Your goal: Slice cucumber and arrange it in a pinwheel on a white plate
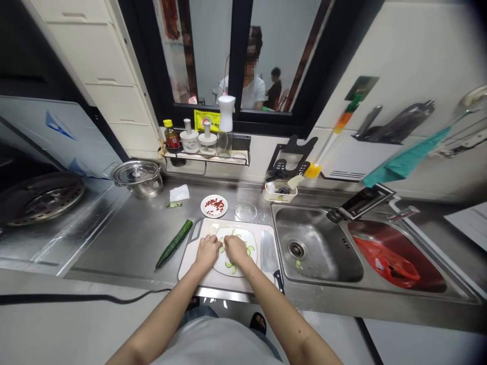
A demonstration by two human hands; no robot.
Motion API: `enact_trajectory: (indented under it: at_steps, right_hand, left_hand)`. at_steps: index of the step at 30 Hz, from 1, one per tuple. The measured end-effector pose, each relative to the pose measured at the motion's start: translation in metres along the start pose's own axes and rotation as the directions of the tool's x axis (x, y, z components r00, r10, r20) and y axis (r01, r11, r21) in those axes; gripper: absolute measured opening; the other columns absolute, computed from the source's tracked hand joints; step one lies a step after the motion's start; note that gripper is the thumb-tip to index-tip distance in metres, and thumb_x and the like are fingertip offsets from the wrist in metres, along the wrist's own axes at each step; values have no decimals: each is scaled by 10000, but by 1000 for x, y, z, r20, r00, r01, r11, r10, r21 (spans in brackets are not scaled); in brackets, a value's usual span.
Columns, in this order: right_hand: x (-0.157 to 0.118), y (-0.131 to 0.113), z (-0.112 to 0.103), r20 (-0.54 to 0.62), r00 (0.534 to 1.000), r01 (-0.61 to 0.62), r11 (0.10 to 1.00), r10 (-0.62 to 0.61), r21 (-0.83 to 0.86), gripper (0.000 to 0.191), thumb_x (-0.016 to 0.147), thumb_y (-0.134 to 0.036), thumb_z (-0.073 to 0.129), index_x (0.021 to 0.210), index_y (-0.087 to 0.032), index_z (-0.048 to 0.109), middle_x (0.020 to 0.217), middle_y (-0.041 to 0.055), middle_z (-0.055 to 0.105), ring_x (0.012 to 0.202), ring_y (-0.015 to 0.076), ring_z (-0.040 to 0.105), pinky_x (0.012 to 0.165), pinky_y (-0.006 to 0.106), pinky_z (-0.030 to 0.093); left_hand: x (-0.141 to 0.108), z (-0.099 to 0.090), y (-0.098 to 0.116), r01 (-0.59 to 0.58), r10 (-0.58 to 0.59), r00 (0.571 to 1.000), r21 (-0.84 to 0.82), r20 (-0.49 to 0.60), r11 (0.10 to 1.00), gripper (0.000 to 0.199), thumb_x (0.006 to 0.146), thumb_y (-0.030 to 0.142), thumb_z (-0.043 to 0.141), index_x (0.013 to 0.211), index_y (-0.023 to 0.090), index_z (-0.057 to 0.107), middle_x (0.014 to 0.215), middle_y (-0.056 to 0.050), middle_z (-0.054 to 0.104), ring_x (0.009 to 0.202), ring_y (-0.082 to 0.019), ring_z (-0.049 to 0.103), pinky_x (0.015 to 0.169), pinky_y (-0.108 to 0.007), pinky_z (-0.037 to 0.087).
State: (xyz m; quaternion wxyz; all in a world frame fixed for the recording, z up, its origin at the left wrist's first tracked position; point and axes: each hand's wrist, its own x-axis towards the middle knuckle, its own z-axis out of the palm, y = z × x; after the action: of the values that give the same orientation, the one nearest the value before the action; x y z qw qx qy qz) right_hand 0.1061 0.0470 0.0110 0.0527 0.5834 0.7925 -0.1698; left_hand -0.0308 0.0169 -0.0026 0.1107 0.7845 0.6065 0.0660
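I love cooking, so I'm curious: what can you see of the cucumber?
The cucumber is long and dark green, its skin bumpy-looking, its near end tapering. It lies slantwise on the metal counter, left of the cutting board. Its far end sits near the board's upper left corner; whether they touch is hard to tell.

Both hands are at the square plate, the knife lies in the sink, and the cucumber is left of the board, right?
Only the knife is wrong: the head view shows it on the board, right of the square plate. The left hand, right hand and cucumber are as you say.
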Motion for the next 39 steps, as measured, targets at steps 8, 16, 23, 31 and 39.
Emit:
enact_trajectory:
  at_steps: [8, 16, 23, 31, 39]
  right_hand:
    - [-15, 5, -7, -117, 991, -43, 988, 61, 151, 244, 948, -245, 397, 989, -205, 634, 981, 66, 676, 896, 173, 596, 692, 241, 343]
    - [-45, 40, 7, -298, 950, 39, 913, 92, 407, 270, 906, -261, 395, 902, -195, 657, 895, 56, 681, 801, 164, 597, 673, 223, 369]
    - [-56, 57, 15, -357, 916, 31, 856, 182, 516, 339, 899, -371, 386, 871, -206, 681, 837, 71, 694, 775, 198, 613, 677, 256, 417]
    - [-60, 62, 11, -358, 909, 31, 821, 214, 569, 332, 883, -386, 401, 847, -194, 669, 840, 74, 702, 756, 196, 619, 682, 263, 427]
    - [-57, 63, 7, -350, 913, 33, 818, 209, 575, 338, 887, -374, 384, 843, -183, 659, 799, 72, 686, 687, 180, 589, 638, 259, 399]
  left_hand:
    - [15, 14, -14, 168, -235, 959, -355, -155, 920, 310, 843, 99, 462, 1003, 215, 701, 1007, -61, 659, 985, -203, 558, 884, -330, 406]
    - [80, 5, -52, 408, -574, 799, -542, -177, 735, 309, 863, 202, 482, 1103, 199, 676, 1053, -72, 687, 976, -196, 613, 875, -289, 443]
    - [134, -9, -70, 537, -568, 822, -274, -44, 798, 260, 856, 293, 527, 1046, 241, 697, 1110, -102, 672, 1057, -256, 586, 873, -338, 430]
    - [151, -4, -71, 473, -473, 881, -46, 0, 880, 302, 852, 276, 514, 1078, 201, 699, 1121, -151, 639, 1094, -287, 549, 885, -365, 419]
    - [148, -6, -77, 466, -468, 884, -81, -8, 881, 340, 894, 282, 443, 1136, 230, 676, 1108, -127, 654, 1044, -267, 567, 862, -344, 427]
